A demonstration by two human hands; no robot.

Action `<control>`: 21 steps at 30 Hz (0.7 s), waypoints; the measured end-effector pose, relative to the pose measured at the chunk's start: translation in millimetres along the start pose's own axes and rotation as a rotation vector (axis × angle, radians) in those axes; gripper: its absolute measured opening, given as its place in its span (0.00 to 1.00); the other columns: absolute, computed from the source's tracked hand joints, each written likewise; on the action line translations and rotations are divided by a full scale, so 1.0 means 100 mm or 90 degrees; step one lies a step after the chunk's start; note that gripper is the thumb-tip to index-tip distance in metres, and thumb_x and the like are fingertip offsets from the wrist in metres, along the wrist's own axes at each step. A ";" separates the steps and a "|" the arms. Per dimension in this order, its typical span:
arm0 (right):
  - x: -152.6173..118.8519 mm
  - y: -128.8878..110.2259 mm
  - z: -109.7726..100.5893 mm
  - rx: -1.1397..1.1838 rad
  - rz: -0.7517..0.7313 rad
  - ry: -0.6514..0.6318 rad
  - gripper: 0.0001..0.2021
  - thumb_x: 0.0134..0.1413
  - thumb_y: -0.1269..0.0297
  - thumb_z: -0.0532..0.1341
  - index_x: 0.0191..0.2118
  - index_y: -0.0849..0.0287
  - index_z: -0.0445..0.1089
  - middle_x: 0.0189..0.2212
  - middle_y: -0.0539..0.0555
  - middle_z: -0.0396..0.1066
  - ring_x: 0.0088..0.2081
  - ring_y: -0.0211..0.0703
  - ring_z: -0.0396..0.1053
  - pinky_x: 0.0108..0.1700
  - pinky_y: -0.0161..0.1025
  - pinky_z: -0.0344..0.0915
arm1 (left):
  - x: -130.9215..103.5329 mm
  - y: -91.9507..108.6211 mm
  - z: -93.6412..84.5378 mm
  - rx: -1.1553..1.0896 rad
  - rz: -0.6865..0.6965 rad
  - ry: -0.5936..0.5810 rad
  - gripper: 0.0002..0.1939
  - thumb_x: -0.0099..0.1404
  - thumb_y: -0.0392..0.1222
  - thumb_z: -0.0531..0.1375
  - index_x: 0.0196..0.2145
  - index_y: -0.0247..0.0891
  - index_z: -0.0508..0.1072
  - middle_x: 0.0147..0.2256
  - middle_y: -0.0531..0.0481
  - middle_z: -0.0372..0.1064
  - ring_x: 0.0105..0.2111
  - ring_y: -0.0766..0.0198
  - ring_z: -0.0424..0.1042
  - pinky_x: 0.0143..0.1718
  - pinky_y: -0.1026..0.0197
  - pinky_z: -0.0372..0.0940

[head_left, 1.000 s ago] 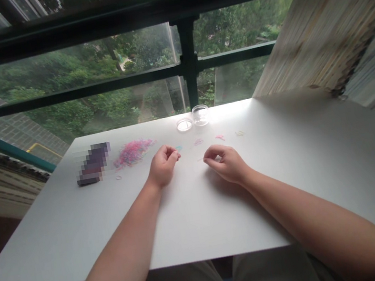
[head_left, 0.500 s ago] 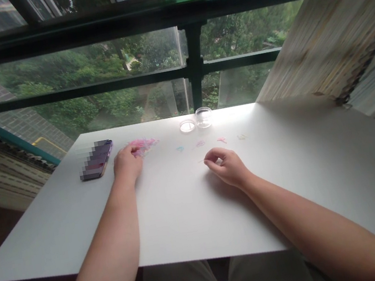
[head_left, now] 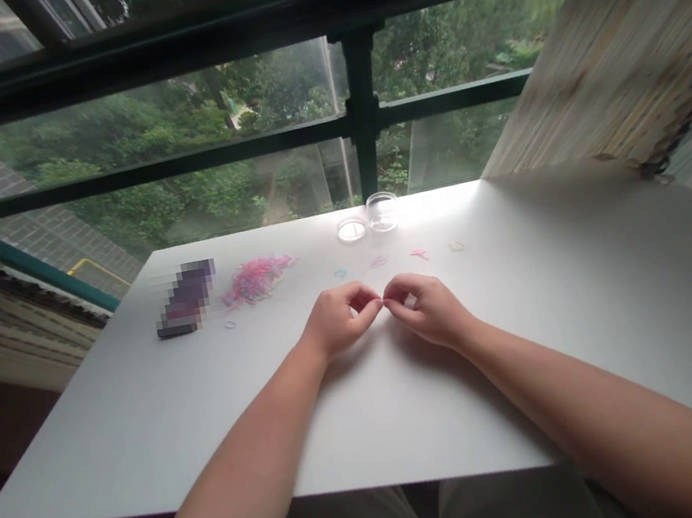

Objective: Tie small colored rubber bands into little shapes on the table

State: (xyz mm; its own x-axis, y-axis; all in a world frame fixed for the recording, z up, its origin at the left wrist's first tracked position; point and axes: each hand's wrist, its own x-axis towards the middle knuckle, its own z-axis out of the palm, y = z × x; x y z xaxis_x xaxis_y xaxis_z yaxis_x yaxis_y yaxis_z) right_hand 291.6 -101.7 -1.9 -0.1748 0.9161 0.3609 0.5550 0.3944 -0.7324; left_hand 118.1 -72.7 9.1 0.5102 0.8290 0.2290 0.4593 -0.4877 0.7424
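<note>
My left hand [head_left: 347,319] and my right hand [head_left: 425,307] meet above the middle of the table, fingertips pinched and touching. In the earlier frame a thin pale strand, apparently a small rubber band, stuck out of my right fingertips; now the fingers hide it. What my left fingers pinch is too small to make out. Left of my hands lies a loose heap of small coloured rubber bands [head_left: 257,280], mostly pink. One single band [head_left: 230,325] rests apart, below it. Just beyond my hands run small groups: blue [head_left: 341,273], pinkish-purple [head_left: 377,261], pink [head_left: 419,254] and pale yellow [head_left: 456,247].
A clear round container [head_left: 383,213] stands at the table's back edge, beside its flat round lid [head_left: 352,229]. A phone [head_left: 187,298], partly pixelated, lies left of the heap. Behind the white table [head_left: 150,436] are a green-framed window and a curtain [head_left: 544,72] on the right.
My left hand has left the heap and moved right to meet my right hand at the fingertips. A single band now shows below the heap. The view has tilted slightly.
</note>
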 end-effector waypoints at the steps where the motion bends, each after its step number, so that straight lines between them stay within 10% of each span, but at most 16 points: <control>1: 0.00 0.00 0.01 -0.001 0.001 -0.003 0.04 0.47 0.71 0.56 0.26 0.58 0.67 0.23 0.49 0.68 0.26 0.36 0.64 0.29 0.32 0.60 | 0.00 -0.01 0.00 -0.006 -0.001 -0.002 0.09 0.58 0.44 0.57 0.30 0.38 0.73 0.28 0.51 0.73 0.26 0.67 0.69 0.29 0.65 0.63; 21: -0.01 0.03 0.00 0.012 -0.013 -0.008 0.04 0.47 0.69 0.58 0.32 0.58 0.66 0.25 0.49 0.68 0.27 0.36 0.65 0.32 0.34 0.62 | -0.02 -0.07 -0.04 -0.024 -0.025 -0.012 0.09 0.59 0.44 0.56 0.29 0.36 0.72 0.27 0.52 0.72 0.25 0.69 0.66 0.27 0.67 0.60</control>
State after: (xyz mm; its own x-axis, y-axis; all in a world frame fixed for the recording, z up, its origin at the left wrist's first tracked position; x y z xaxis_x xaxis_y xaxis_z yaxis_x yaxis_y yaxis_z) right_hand 293.2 -101.5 -4.6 -0.1955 0.9087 0.3689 0.5355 0.4140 -0.7361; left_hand 110.8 -70.1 5.7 0.5058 0.8421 0.1871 0.4525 -0.4436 0.7736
